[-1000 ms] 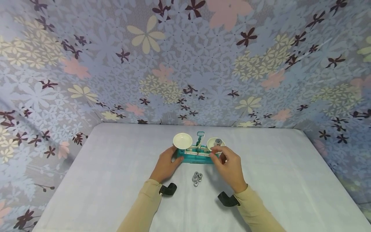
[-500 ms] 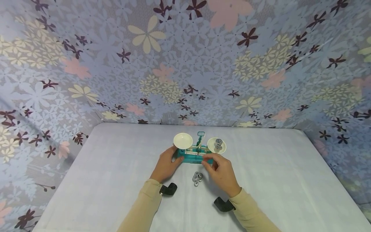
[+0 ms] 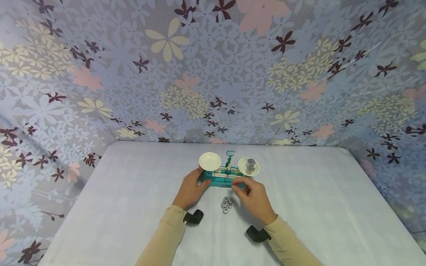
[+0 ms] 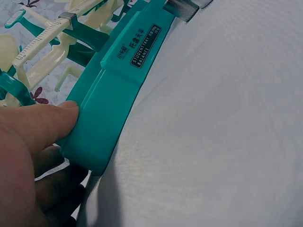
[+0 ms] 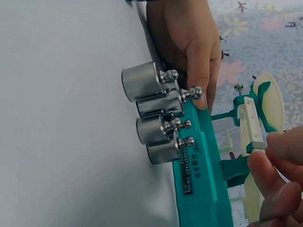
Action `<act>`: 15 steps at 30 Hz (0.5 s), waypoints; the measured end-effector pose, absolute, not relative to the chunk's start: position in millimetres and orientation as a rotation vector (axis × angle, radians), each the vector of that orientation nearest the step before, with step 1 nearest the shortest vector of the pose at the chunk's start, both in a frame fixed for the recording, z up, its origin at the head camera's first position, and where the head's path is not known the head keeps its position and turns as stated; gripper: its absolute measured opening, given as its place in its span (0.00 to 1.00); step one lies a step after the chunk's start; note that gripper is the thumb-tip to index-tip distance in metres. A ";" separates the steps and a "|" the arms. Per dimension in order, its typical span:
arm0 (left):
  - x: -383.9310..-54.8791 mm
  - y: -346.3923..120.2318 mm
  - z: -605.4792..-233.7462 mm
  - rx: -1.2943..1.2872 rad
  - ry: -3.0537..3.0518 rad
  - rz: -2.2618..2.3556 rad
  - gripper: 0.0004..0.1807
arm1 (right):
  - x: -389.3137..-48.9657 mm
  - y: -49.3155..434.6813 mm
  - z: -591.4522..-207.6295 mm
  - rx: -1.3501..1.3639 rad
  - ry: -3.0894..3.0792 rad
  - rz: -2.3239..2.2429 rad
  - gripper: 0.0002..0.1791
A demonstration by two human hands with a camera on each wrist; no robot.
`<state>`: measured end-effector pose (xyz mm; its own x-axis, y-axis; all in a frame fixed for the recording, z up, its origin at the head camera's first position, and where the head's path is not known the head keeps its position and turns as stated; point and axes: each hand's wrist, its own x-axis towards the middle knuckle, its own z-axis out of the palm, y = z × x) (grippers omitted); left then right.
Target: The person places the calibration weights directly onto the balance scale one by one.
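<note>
A green student balance (image 3: 219, 181) with two cream pans stands on the cloth, its left pan (image 3: 210, 162) bare. My left hand (image 3: 190, 189) grips the left end of its base, thumb on top and fingers round the end, as the left wrist view shows. Several metal weights (image 3: 251, 166) sit in the right pan (image 3: 242, 168). My right hand (image 3: 254, 197) hovers before the beam, index finger and thumb slightly apart. In the right wrist view its fingers (image 5: 284, 144) appear close to the metal rider (image 5: 256, 146); the left wrist view shows the rider (image 4: 69, 20) with no finger on it.
A cluster of knobbed metal weights (image 3: 226, 204) stands in front of the balance, between my hands. The table (image 3: 139, 184) has a pale cloth, with flowered fabric (image 3: 233, 74) rising behind and at the sides.
My right hand has moved left and a little toward me from beside the right pan, baring the weights there, then stayed almost still. My left hand keeps its grip on the base.
</note>
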<state>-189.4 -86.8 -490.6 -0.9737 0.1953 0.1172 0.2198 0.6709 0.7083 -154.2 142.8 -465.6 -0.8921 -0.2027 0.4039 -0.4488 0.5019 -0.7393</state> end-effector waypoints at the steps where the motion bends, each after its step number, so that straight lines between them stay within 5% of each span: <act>1: -189.5 -86.7 -490.7 -0.353 -2.841 -1.209 0.34 | -154.5 143.2 -466.4 0.547 -2.495 1.353 0.08; 15: -191.8 -87.3 -494.3 -0.356 -2.840 -1.202 0.34 | -158.7 149.7 -475.2 0.654 -2.602 1.515 0.07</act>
<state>-191.8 -87.3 -494.3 -0.9730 0.1953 0.1231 0.2243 0.6739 0.7039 -158.7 149.7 -475.2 -0.9081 -0.3287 0.2595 -0.3880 0.4271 -0.8167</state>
